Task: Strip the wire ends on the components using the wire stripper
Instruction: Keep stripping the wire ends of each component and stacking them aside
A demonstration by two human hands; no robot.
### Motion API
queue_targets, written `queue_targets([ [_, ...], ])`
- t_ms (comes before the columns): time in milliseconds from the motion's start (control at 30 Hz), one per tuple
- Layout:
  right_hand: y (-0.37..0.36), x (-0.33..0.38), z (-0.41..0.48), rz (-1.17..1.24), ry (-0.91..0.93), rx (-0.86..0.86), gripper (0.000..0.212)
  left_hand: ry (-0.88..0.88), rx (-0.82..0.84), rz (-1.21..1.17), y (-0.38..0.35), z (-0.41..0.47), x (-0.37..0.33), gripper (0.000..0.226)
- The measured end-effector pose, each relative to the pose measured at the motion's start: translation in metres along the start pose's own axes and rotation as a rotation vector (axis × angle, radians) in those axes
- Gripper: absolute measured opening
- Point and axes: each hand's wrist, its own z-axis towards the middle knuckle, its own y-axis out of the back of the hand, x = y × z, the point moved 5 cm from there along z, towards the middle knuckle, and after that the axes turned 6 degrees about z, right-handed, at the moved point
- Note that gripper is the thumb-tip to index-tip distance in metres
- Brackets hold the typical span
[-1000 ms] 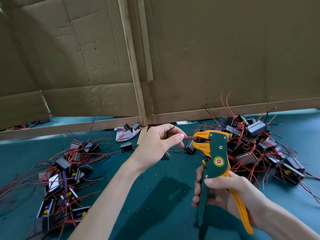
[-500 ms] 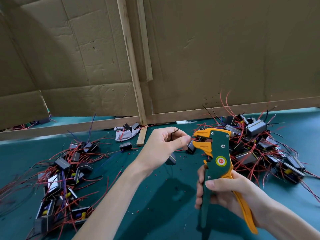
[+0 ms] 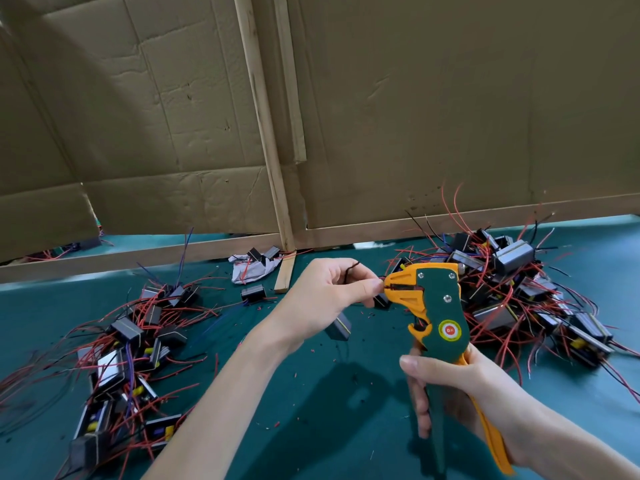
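Note:
My right hand (image 3: 460, 396) grips the handles of a green and orange wire stripper (image 3: 434, 306), held upright with its jaws pointing left. My left hand (image 3: 329, 296) pinches a thin dark wire (image 3: 349, 270) between thumb and forefinger, right at the stripper's jaws. A small black component (image 3: 339, 329) hangs below that hand on its wire. The wire end between the jaws is too small to make out.
A pile of black components with red wires (image 3: 519, 292) lies at the right on the green table (image 3: 311, 410). Another such pile (image 3: 128, 344) spreads at the left. A cardboard wall on wooden battens (image 3: 273, 161) closes the back. A crumpled white cloth (image 3: 251, 268) lies near it.
The stripper has shifted slightly right and its head has risen a little. My left hand followed it, staying at the jaws, and now feeds a dark wire instead of the red one.

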Motion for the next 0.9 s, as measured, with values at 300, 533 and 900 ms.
queue_targets([
  [300, 0.003, 0.009, 0.010, 0.326, 0.078, 0.114, 0.026, 0.067, 0.067, -0.082, -0.004, 0.000, 0.014, 0.034],
  [533, 0.014, 0.007, 0.017, 0.225, 0.052, 0.198, 0.038, -0.082, -0.168, 0.010, 0.011, 0.002, 0.005, 0.017],
  [900, -0.002, 0.007, 0.010, 0.199, -0.019, 0.224, 0.031, -0.143, -0.136, 0.134, 0.007, -0.002, -0.010, 0.011],
])
